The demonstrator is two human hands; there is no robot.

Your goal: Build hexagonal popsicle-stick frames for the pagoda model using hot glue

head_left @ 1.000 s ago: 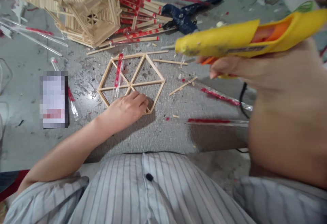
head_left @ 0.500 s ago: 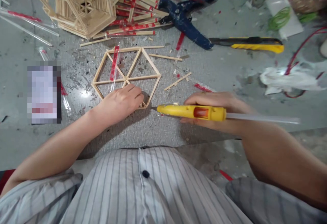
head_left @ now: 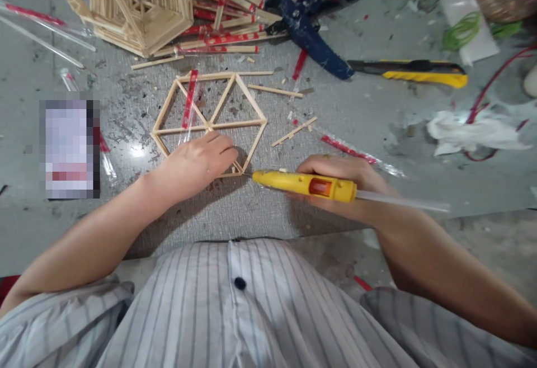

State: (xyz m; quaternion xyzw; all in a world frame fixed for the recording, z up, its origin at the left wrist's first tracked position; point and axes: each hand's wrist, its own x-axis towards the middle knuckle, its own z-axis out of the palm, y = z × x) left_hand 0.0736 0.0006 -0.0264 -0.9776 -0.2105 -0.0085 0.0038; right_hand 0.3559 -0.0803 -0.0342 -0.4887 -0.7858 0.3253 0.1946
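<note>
A hexagonal frame of wooden sticks [head_left: 239, 125] with inner spokes lies flat on the table. My left hand [head_left: 203, 158] rests over its lower part, fingers curled and closed on a stick of the frame near the lower right; the fingertips are partly hidden. In my right hand [head_left: 335, 169] is a yellow glue gun [head_left: 293, 181], with a clear glue stick [head_left: 403, 200] protruding from its back end. The gun's nozzle is at the frame's lower right corner, touching or very close to it. A red-printed clear wrapper [head_left: 190, 99] lies across the frame's upper left.
At the back left stands a larger wooden stick structure [head_left: 142, 27] beside wrapped chopsticks [head_left: 235, 38]. Behind and to the right are a blue clamp-like tool [head_left: 310, 38] and a yellow utility knife [head_left: 423, 73]. A blurred phone-like object [head_left: 69, 147] lies left; cut sticks [head_left: 293, 132] lie right of the frame.
My right hand has moved left with the glue gun, bringing its nozzle to the frame's lower right corner. My left hand stays on the frame. The view has shifted slightly.
</note>
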